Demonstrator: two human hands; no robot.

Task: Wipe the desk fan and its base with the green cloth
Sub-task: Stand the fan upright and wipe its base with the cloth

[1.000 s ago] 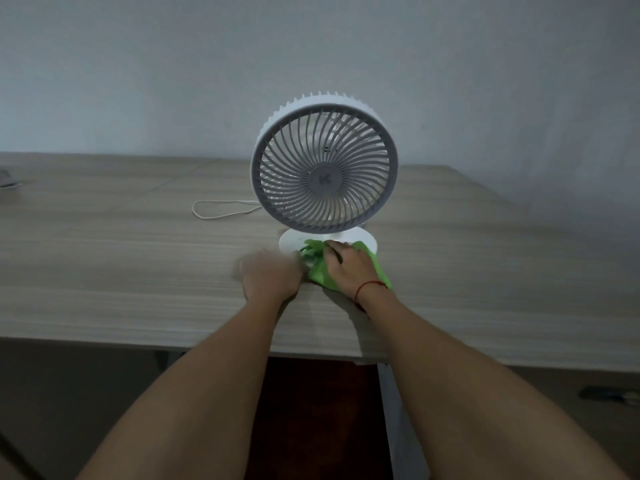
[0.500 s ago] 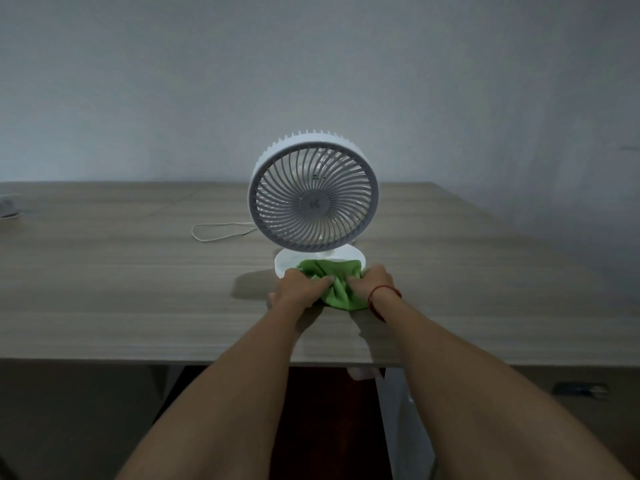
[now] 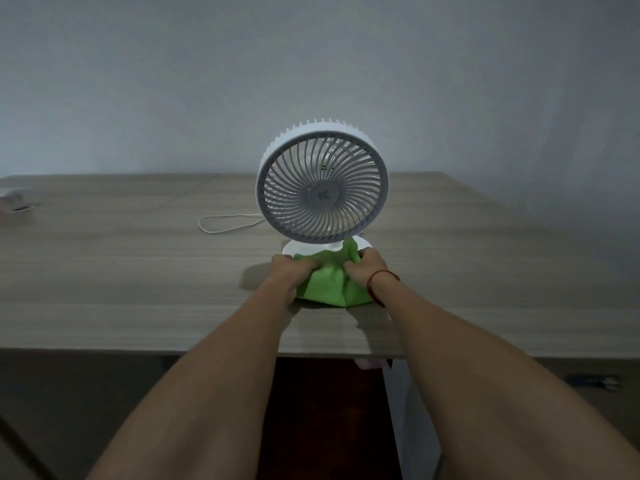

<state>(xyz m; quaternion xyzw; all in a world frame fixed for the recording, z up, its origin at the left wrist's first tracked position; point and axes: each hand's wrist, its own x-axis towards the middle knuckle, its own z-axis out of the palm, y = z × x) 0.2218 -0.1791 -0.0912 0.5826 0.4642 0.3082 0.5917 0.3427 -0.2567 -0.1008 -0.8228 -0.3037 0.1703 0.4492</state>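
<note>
A white desk fan (image 3: 322,183) with a round grey grille stands upright on the wooden desk (image 3: 121,271), facing me. Its round white base (image 3: 290,249) is mostly covered by the green cloth (image 3: 329,282), which is bunched up in front of it and rises against the stem on the right. My left hand (image 3: 289,270) grips the cloth's left side. My right hand (image 3: 367,266), with a red string on the wrist, grips its right side next to the base.
A thin white cord (image 3: 228,223) loops on the desk left of the fan. A blurred small object (image 3: 15,200) lies at the far left edge. The desk's front edge runs just below my forearms. A plain wall stands behind.
My left hand came in from the bare desk and took hold of the cloth's left side. The cloth has been gathered between both hands and lifted against the fan's base.
</note>
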